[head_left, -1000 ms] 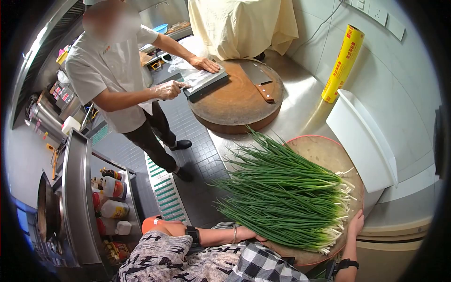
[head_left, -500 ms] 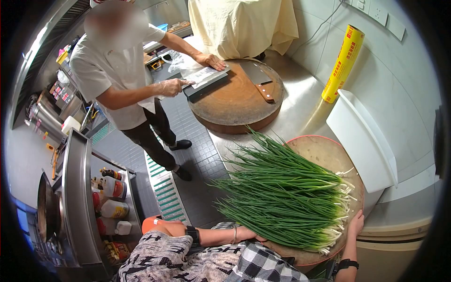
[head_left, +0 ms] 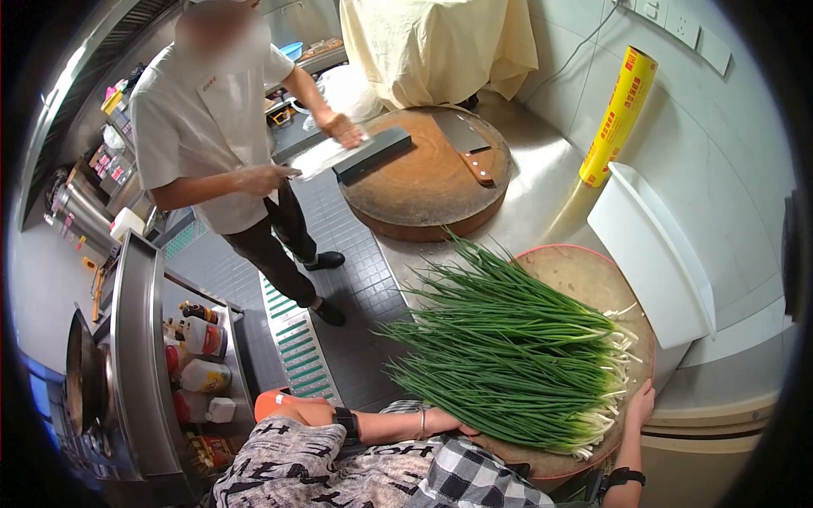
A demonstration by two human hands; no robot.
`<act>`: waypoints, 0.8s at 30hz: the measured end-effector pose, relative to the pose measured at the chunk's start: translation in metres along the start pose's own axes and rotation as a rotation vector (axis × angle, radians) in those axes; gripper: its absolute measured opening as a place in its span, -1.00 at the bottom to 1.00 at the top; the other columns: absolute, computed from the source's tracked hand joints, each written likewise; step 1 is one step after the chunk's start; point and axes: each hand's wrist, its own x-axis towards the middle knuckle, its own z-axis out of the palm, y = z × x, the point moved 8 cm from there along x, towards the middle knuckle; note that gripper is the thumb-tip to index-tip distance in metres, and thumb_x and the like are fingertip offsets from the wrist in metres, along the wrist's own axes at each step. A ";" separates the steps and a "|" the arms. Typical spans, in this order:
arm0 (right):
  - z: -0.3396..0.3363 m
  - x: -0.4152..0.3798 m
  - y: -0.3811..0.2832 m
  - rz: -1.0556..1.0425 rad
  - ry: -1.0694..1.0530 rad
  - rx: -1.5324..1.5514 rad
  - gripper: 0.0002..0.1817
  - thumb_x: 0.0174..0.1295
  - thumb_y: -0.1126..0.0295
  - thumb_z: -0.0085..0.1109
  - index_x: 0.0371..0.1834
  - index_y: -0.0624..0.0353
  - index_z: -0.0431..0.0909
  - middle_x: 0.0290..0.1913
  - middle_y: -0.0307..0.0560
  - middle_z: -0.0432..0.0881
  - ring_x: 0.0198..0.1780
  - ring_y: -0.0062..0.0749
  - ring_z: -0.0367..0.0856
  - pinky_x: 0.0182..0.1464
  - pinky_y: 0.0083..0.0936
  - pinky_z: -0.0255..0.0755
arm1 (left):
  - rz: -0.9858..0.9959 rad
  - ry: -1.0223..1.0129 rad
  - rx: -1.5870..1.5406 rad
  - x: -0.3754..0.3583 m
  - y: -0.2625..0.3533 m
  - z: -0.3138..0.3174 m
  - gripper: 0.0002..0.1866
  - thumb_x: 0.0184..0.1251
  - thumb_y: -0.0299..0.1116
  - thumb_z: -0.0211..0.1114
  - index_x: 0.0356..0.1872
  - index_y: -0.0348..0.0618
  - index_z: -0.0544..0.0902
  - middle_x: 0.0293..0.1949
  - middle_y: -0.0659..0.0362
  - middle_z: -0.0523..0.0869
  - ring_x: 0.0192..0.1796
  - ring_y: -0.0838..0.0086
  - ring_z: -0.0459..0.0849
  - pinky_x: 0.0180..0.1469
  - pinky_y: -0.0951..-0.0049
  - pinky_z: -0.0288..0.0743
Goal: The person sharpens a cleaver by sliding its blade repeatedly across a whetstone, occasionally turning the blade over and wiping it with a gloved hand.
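A big heap of green scallions (head_left: 508, 356) lies across a round wooden chopping board (head_left: 584, 275) with a red rim, white roots to the right. My right hand (head_left: 641, 402) clasps the board's right rim near the roots. My left hand (head_left: 449, 421) reaches to the board's near edge, and its fingers are hidden under the scallion leaves. A watch and a bracelet sit on my left forearm, a dark band on my right wrist.
A co-worker (head_left: 212, 118) in a grey shirt stands at a second round board (head_left: 423, 182), handling a clear sheet (head_left: 318, 157) beside a dark box (head_left: 373, 152). On that board lies a cleaver (head_left: 470, 144). A yellow film roll (head_left: 616, 114) and a white tub (head_left: 652, 254) stand at right.
The co-worker has drawn the clear sheet off the dark box toward the left and stepped back a little. My hands and the scallions have not moved.
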 end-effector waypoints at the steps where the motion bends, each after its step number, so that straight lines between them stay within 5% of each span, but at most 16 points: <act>1: 0.000 0.000 0.000 -0.001 0.001 0.004 -0.45 0.11 -0.01 -0.43 -0.31 0.32 0.36 -0.29 0.25 0.43 -0.24 0.10 0.36 -0.23 -0.20 0.22 | -0.022 0.006 -0.020 0.000 -0.002 0.000 -0.69 -0.12 -0.43 0.21 -0.24 -0.16 0.48 -0.33 0.25 0.54 -0.31 0.59 0.43 -0.26 0.62 0.34; 10: 0.001 0.001 0.001 0.004 -0.002 -0.006 -0.45 0.11 -0.02 -0.44 -0.29 0.29 0.36 -0.28 0.22 0.43 -0.22 0.08 0.36 -0.22 -0.20 0.22 | 0.057 0.011 0.000 0.016 -0.032 -0.005 -0.62 -0.10 -0.46 0.19 -0.14 -0.15 0.43 -0.26 0.23 0.52 -0.23 0.59 0.43 -0.19 0.60 0.33; 21: 0.002 0.002 -0.002 0.006 -0.038 0.000 -0.44 0.11 -0.02 -0.46 -0.25 0.28 0.35 -0.26 0.20 0.43 -0.21 0.06 0.37 -0.21 -0.21 0.22 | -0.224 -0.011 -0.218 0.007 -0.032 0.004 -0.62 -0.01 -0.41 0.09 -0.08 -0.15 0.38 -0.19 0.22 0.49 -0.19 0.59 0.42 -0.15 0.60 0.30; 24: 0.003 -0.001 0.002 -0.007 -0.064 0.018 -0.43 0.10 -0.03 -0.47 -0.24 0.28 0.35 -0.24 0.19 0.43 -0.20 0.06 0.36 -0.21 -0.21 0.22 | -0.132 0.063 -0.110 -0.004 -0.024 0.004 -0.60 -0.04 -0.39 0.12 -0.07 -0.15 0.38 -0.18 0.21 0.49 -0.19 0.59 0.42 -0.14 0.60 0.28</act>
